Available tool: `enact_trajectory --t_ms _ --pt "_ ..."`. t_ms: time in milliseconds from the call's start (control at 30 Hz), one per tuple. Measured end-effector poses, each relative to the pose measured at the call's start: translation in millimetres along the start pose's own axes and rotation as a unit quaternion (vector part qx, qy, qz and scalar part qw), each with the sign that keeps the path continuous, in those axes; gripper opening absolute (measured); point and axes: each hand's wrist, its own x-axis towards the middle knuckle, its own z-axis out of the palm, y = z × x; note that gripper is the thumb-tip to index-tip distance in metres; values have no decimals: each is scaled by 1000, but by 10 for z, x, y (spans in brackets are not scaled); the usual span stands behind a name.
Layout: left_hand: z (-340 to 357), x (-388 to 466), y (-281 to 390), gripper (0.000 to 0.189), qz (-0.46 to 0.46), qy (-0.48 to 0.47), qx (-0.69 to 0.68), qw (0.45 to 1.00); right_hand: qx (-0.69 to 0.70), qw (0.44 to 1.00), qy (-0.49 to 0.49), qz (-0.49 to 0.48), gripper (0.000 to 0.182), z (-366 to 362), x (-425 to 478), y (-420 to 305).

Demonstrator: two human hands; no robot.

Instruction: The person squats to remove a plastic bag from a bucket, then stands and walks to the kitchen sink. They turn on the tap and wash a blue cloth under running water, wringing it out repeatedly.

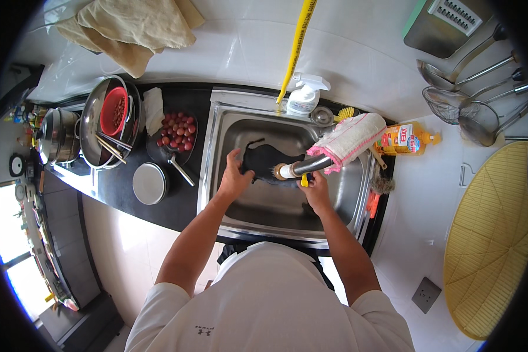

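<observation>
In the steel sink (290,207) a black, soft-looking item (270,159), perhaps fabric, is spread under the faucet (308,165). A thin black strap or cord stands out at its upper left. My left hand (234,178) holds its left edge, with the thumb on the near side. At its right end, my right hand (317,191) grips the near edge, partly hidden by the faucet spout. A small yellow piece (305,179) shows beside the right fingers; what it belongs to is unclear. A white towel with pink edging (347,141) wraps the faucet neck.
A white spray bottle (303,99) stands behind the sink; an orange dish-soap bottle (405,138) is at its right. On the left counter are red grapes (177,132), a cleaver handle (181,170), stacked bowls (149,183) and a red bowl (114,111) in a pan.
</observation>
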Motion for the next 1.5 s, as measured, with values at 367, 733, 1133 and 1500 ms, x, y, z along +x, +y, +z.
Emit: enact_trajectory --t_ms 367,733,1133,1500 --pt "26 135 -129 23 97 8 -16 995 -28 998 10 -55 31 30 150 -441" --pt "643 12 -83 33 -162 11 -301 940 -43 994 -103 -13 51 507 -43 -540" --pt "241 -13 -210 91 5 -61 -118 991 -92 978 -52 -179 44 572 169 -253" --pt "422 -56 200 67 -6 -127 89 988 282 882 -149 346 20 458 301 -247"
